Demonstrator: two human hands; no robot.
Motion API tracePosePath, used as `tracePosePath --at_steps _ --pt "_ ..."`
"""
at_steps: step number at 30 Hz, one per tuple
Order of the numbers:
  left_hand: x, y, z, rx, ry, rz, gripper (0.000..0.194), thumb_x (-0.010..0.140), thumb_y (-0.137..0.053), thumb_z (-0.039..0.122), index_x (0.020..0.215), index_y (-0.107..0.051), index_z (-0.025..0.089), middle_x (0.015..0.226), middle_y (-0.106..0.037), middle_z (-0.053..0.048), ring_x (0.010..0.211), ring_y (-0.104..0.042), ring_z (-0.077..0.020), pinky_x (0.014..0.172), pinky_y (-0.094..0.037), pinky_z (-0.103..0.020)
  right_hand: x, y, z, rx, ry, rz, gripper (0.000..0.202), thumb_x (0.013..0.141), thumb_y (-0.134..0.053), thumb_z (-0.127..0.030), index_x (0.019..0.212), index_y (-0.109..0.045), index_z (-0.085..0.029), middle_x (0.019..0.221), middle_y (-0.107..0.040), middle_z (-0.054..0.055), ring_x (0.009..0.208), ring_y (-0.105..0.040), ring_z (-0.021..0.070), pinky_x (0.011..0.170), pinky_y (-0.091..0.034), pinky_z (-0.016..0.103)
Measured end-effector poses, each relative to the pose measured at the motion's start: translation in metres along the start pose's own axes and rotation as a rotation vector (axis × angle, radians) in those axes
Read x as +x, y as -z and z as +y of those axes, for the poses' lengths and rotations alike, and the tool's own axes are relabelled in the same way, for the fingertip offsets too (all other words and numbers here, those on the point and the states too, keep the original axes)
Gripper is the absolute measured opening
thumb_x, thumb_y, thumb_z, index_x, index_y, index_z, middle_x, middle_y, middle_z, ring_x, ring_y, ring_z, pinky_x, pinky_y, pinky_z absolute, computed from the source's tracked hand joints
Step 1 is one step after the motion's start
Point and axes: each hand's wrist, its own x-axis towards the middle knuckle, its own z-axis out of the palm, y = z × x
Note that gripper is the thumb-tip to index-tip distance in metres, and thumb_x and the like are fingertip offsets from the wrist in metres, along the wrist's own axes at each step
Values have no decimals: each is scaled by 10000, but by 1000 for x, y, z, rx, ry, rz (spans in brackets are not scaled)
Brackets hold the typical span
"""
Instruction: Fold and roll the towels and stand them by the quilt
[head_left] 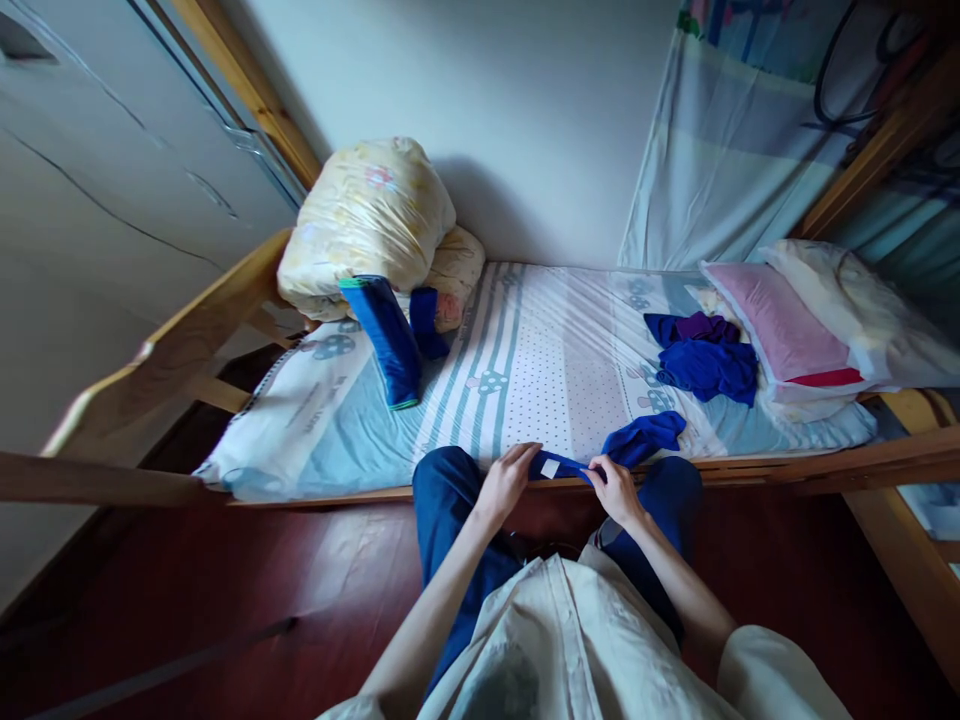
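Note:
A blue piece of clothing (645,438) lies partly on the near edge of the bed, and its edge stretches between my two hands. A small white label shows on that stretched strip. My left hand (507,486) is closed on the left end of the strip, over my left knee. Pinched between the fingers of my right hand (616,492) is the strip's other end, beside the bunched part of the cloth. What kind of garment it is, I cannot tell.
A patterned sheet covers the bed mattress (540,400). Folded blue cloth with green trim (386,345) leans on a bundled yellow quilt (367,225). Crumpled blue clothes (709,368) lie by the pink pillow (784,320). A wooden rail (150,375) bounds the left end.

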Motion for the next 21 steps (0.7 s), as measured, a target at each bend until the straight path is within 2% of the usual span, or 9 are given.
tracePosePath --at_steps 4,7,9,12,14,17,21 --pt "-4 49 0 18 9 122 571 851 -376 101 1255 -748 257 1209 -748 -66 1157 -699 -237 1055 -571 -400 0 11 -8 9 -15 -146 159 972 -635 -343 864 -656 -228 743 -694 6 634 -644 166 663 -522 265" --pt "-10 82 11 56 -49 233 515 906 -377 152 1197 -776 301 1126 -772 -36 1048 -732 -212 986 -601 -365 -1 12 -13 -57 -1 -298 65 947 -658 -252 909 -697 -216 789 -698 3 661 -638 149 679 -510 249" --pt "-13 100 23 66 -140 267 490 925 -388 146 1182 -780 290 1075 -782 -33 980 -742 -183 945 -607 -322 -2 3 -13 -161 15 -387 57 924 -667 -188 942 -719 -203 866 -712 28 751 -662 160 747 -516 258" --pt "-16 122 46 84 -299 324 464 934 -411 88 1192 -770 229 1030 -790 -47 935 -746 -149 906 -597 -260 -4 -21 -8 -306 24 -480 55 883 -692 -144 906 -731 -174 899 -714 66 904 -674 208 846 -515 291" --pt "-18 136 59 111 -386 402 453 933 -431 42 1196 -760 210 1014 -791 -44 920 -746 -130 895 -587 -236 -4 -38 -1 -353 -34 -465 60 874 -687 -129 858 -728 -170 876 -707 70 951 -663 228 868 -513 305" --pt "-20 158 72 157 -467 523 445 913 -467 -4 1171 -760 211 979 -786 -25 893 -741 -115 890 -577 -226 0 -55 13 -348 -171 -332 97 875 -667 -108 872 -740 -172 913 -710 76 974 -654 230 868 -517 308" --pt "-20 186 75 221 -477 625 430 882 -477 4 1081 -782 232 921 -774 13 804 -726 -100 789 -561 -196 8 -52 33 -297 -235 -165 165 844 -654 -76 926 -754 -178 981 -727 84 1001 -652 234 891 -523 328"
